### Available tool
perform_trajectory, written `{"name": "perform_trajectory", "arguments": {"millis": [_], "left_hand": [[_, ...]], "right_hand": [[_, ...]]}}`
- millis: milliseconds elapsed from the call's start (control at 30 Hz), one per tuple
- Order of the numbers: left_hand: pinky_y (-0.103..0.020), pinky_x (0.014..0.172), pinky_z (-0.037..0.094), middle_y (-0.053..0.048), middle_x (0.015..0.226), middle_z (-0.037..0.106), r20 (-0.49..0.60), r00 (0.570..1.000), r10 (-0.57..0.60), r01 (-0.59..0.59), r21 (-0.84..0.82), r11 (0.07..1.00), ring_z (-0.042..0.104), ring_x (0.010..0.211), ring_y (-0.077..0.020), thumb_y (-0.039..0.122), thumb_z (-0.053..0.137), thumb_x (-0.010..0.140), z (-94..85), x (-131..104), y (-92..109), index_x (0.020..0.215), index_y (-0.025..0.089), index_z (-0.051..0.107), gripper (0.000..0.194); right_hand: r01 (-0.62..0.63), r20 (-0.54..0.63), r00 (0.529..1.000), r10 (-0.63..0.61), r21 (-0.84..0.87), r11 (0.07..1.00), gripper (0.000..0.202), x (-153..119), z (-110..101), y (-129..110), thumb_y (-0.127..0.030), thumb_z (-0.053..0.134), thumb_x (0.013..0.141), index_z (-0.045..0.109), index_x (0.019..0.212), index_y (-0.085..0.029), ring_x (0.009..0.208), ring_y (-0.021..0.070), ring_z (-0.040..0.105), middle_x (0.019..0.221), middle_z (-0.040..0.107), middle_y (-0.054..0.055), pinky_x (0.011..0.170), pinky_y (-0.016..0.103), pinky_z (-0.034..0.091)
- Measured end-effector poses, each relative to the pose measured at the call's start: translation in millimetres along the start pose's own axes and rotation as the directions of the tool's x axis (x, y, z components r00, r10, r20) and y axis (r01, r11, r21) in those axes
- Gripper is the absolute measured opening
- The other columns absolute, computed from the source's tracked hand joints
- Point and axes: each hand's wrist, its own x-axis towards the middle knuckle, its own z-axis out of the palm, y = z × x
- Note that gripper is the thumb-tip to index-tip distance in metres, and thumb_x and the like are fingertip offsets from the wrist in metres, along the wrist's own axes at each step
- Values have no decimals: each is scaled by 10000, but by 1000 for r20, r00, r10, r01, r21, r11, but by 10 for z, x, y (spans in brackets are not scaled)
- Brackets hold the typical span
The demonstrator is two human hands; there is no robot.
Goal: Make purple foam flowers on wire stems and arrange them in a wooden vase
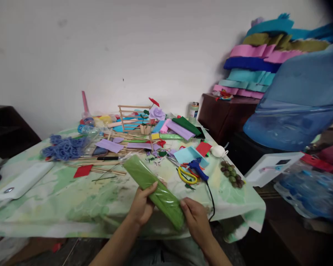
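Note:
A flat green crepe paper pack [154, 190] in a shiny clear wrapper is held slantwise over the table's front edge. My left hand [144, 203] grips its left side, thumb lying on top and the other fingers hidden underneath. At the lower right end, my right hand [194, 218] has its fingers closed at the pack's edge. Beyond the pack lie yellow-handled scissors [187, 175] and a blue glue gun [199, 170] with a black cord. A light blue paper sheet [190, 156] rests behind them.
Thin wooden sticks [119, 147], a blue yarn heap [63, 147] and purple paper [109, 145] cover the table's back. A white power strip-like box [24, 181] lies left. Grapes [232, 173] sit near the right edge. A big blue plastic bag [299, 99] stands beyond.

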Motion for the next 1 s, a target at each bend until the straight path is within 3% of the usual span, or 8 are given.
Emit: {"name": "perform_trajectory", "arguments": {"millis": [167, 300, 467, 567, 633, 767, 867, 1000], "left_hand": [[-349, 710, 574, -73, 777, 714, -179, 984, -14, -3, -94, 996, 685, 734, -220, 77, 602, 714, -42, -21, 235, 830, 141, 675, 151], [-363, 712, 579, -85, 787, 717, -249, 967, -50, 12, -154, 988, 687, 716, -216, 165, 502, 821, -12, -15, 447, 817, 141, 678, 178], [-336, 709, 576, -64, 747, 715, -287, 958, -14, -25, -132, 991, 685, 678, -193, 129, 488, 833, -17, 179, 586, 774, 142, 664, 186], [-285, 676, 570, -30, 689, 703, -374, 924, 83, -143, -136, 980, 667, 603, -149, 100, 496, 822, -145, 379, 743, 778, 143, 651, 167], [-289, 684, 567, -17, 646, 688, -440, 889, 126, -204, -135, 970, 653, 564, -138, 115, 483, 833, -293, 497, 882, 787, 140, 645, 170], [-333, 739, 563, 0, 641, 686, -570, 814, 116, -217, -112, 970, 649, 560, -143, 113, 496, 825, -626, 645, 1046, 802, 153, 635, 146], [-378, 768, 558, -7, 653, 687, -570, 819, 67, -157, -109, 982, 645, 562, -157, 132, 489, 835, -815, 710, 1015, 789, 156, 630, 151], [-408, 813, 545, -5, 717, 697, -574, 816, 63, -146, -98, 984, 653, 618, -168, 158, 505, 829, -943, 746, 949, 811, 169, 639, 136]], "right_hand": [[80, 55, 995, -82, 29, 996, 426, 221, -62, -150, -403, 336, 939, 453, 596, -180, 562, 117, 436, 570, 442, -21, 551, 234, 271], [95, 58, 993, -103, 114, 989, 404, 390, -77, -261, -389, 351, 939, 474, 621, -173, 569, 108, 432, 581, 442, -26, 555, 226, 278], [132, 38, 990, -138, 121, 984, 424, 634, -35, -241, -406, 387, 921, 488, 587, -165, 538, 106, 448, 547, 460, -23, 527, 223, 286], [127, -55, 991, -125, 39, 991, 403, 775, -116, -48, -369, 357, 926, 566, 649, -163, 571, 135, 519, 591, 554, 9, 570, 237, 360], [68, -171, 981, -90, -134, 989, 328, 861, -242, 162, -335, 380, 916, 627, 795, -156, 724, 183, 577, 756, 631, 60, 689, 281, 418], [-114, -266, 963, -33, -519, 847, 309, 1005, -502, 610, -293, 521, 832, 620, 1062, -112, 1040, 302, 516, 1078, 608, 160, 917, 421, 381], [-239, -279, 958, 71, -636, 733, 397, 1076, -571, 810, -292, 559, 810, 589, 1146, -83, 1098, 336, 489, 1163, 573, 185, 938, 443, 371], [-297, -227, 954, 196, -614, 732, 483, 1123, -539, 888, -341, 541, 835, 534, 1211, -37, 1070, 311, 535, 1135, 595, 193, 927, 387, 400]]}}
